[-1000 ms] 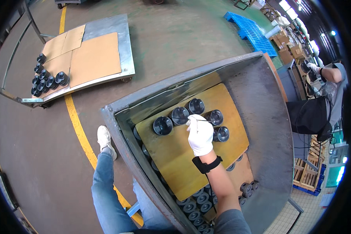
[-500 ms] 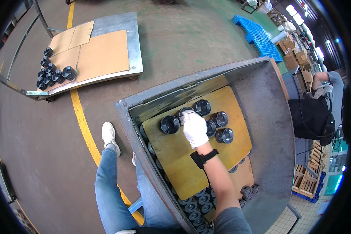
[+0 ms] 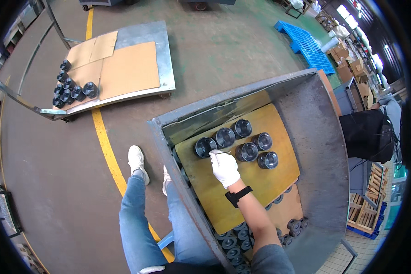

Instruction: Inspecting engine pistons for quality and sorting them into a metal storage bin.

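Note:
My right hand [image 3: 224, 169], in a white glove with a black band at the wrist, is closed in a pinch on a thin metal rod [image 3: 223, 152]. It is over a yellow-brown sheet [image 3: 205, 192] inside a deep grey metal bin [image 3: 317, 123]. Its fingertips are at the edge of a black cup-shaped metal part [image 3: 206, 147], the leftmost of several standing on the sheet. Another cup-shaped part [image 3: 246, 152] stands right of the fingers. A small piece of what looks like my left hand [image 3: 151, 270], also white-gloved, shows at the lower edge by my thigh; its fingers are hidden.
More dark round parts [image 3: 233, 252] lie below the sheet. At the far left, a flat cart [image 3: 169, 68] carries cardboard and several black parts [image 3: 78, 93]. A blue pallet [image 3: 308, 45] lies beyond the bin. Another person [image 3: 367, 130] is at the right.
My right hand has moved left and down with the rod, from the back row's middle part to beside the leftmost one. The whole view has shifted slightly.

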Tool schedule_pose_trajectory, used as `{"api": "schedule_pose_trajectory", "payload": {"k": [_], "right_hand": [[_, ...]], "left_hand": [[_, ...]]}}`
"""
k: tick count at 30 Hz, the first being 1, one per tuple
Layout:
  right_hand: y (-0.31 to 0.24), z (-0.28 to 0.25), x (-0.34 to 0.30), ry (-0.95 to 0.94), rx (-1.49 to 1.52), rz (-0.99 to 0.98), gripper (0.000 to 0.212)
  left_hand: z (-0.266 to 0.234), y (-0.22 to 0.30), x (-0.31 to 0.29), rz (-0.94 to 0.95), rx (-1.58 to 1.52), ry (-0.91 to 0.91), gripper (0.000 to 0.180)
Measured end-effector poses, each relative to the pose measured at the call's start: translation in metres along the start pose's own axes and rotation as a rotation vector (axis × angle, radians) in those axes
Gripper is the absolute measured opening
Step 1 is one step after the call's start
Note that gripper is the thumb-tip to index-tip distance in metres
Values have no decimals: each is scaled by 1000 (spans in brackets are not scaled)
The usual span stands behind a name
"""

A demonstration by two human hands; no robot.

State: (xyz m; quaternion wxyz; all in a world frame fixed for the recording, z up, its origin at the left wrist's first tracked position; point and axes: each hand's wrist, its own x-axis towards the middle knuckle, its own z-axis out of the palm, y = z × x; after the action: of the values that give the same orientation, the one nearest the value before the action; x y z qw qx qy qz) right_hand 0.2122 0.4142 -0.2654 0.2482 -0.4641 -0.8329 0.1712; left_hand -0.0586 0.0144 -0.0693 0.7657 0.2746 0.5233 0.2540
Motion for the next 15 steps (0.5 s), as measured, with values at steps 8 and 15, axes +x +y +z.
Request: {"api": "schedule_pose_trajectory", "payload": {"k": [8,15], "right_hand": [[-61,-16,25,-92,217,378,37],[-19,-8,28,-369,564,576,25]], "left_hand": [[41,12,-59,324,-136,140,31],[93,-34,-111,735,9,72,40]]}}
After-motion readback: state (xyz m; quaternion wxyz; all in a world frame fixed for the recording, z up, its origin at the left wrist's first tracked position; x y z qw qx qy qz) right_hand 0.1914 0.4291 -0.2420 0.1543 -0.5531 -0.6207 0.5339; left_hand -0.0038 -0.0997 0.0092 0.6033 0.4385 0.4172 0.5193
